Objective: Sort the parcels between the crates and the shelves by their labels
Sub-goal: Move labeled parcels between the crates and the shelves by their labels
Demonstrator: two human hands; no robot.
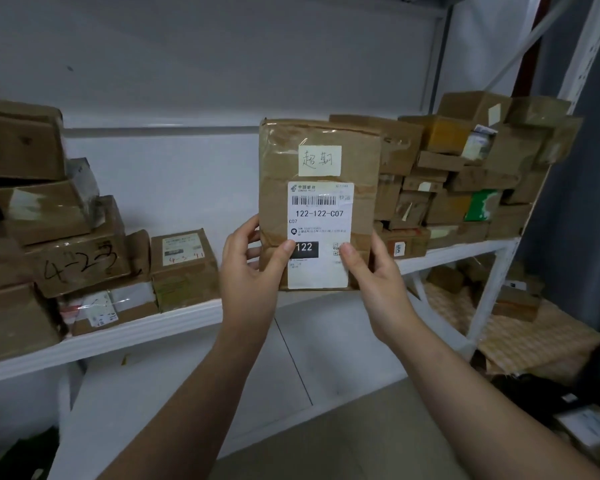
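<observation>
Gripping from both sides, left hand (253, 271) and right hand (374, 282) are holding a brown parcel (319, 161) upright, thumbs pressing on its white label (319, 216).
This parcel is hanging at 12 o'clock from the hands, before the white shelf (187, 320), its lower edge near the front lip; open board is showing between a box stack (49, 237) at 9 o'clock and a taller heap (465, 174) crowding 2 o'clock, while at 4 o'clock a lower level is carrying cartons (516, 303) on a woven sheet (541, 341).
</observation>
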